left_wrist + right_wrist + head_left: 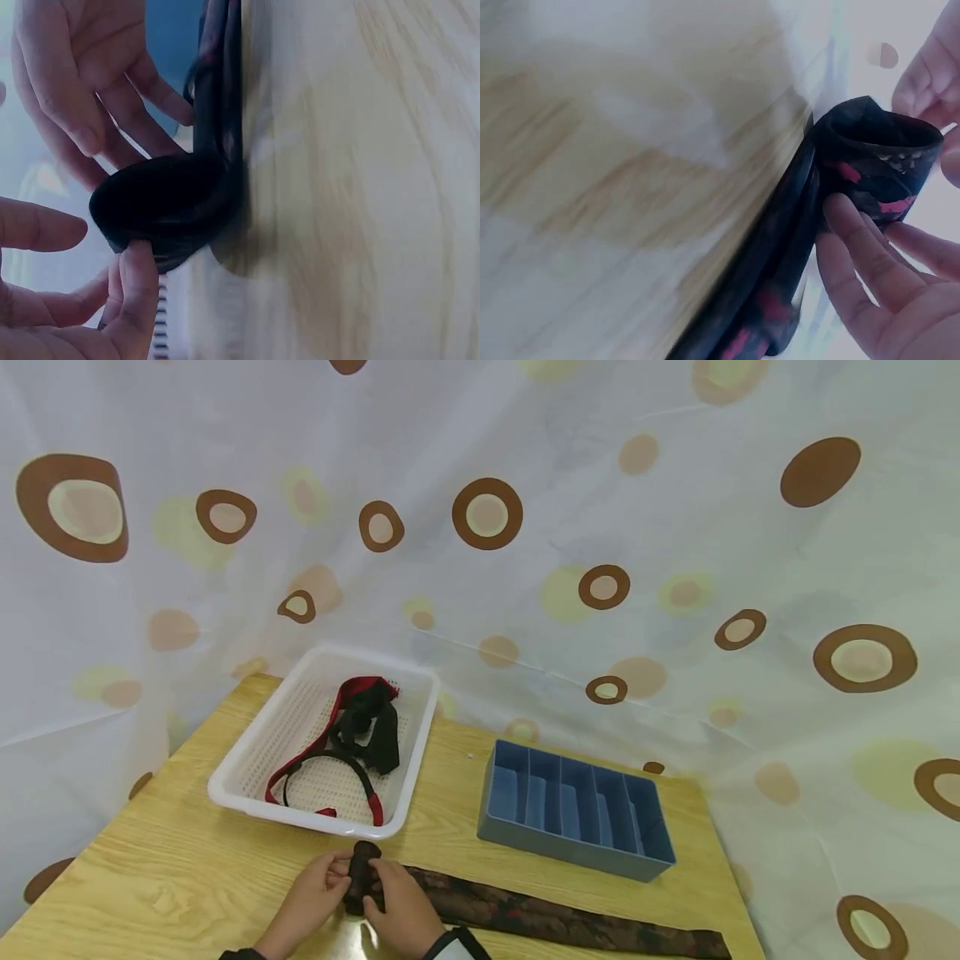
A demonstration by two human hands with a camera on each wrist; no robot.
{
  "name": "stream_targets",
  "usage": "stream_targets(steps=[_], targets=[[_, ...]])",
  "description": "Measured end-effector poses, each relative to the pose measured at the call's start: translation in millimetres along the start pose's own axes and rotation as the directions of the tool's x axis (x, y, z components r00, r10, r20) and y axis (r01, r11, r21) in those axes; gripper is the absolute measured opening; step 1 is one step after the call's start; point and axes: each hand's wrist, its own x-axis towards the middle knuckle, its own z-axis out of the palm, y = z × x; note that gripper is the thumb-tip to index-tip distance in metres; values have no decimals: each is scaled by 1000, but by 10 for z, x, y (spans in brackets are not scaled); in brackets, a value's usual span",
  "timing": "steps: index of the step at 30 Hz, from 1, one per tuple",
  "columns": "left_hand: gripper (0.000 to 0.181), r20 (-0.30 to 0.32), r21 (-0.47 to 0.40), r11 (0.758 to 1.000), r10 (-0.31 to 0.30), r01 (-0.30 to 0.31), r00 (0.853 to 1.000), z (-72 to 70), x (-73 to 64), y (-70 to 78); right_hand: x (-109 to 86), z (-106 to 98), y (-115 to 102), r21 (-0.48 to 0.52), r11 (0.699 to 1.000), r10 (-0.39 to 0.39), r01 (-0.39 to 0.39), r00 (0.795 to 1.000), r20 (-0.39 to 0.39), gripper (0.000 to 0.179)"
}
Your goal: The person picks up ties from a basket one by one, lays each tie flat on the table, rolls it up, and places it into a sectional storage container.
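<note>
A long strip of dark camouflage fabric (540,917), brown and black with red patches, lies along the front of the table. Its left end is wound into a hollow roll (877,169), standing on edge between the two hands in the head view. My left hand (309,893) holds the roll's left side with its fingertips. From the right, my right hand (405,906) grips it, thumb at the near side and fingers behind. The roll's dark open middle (161,191) shows in the left wrist view, where the flat part runs off past the right hand's fingers.
Behind the hands, a white perforated basket (234,777) holds black and red straps (367,722). A blue divided box (525,833) with several compartments stands to the right, just beyond the fabric strip. A spotted curtain (480,593) hangs behind the wooden table (150,852).
</note>
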Motion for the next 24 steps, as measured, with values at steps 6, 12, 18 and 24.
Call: stream_targets(steps=[6,12,18,24], targets=[[34,75,-11,995,101,-100,992,109,-37,108,-61,-57,112,186,982,35,-37,999,14,42],[35,167,2,980,196,-199,966,202,-37,118,-126,-50,213,148,987,61,-59,998,-7,43],[36,267,9,961,263,-275,927,304,-2,100,-158,-48,302,34,993,111,-111,993,-25,49],[34,293,62,961,241,-270,925,406,20,63,-196,-32,370,73,990,124,-122,992,-28,49]])
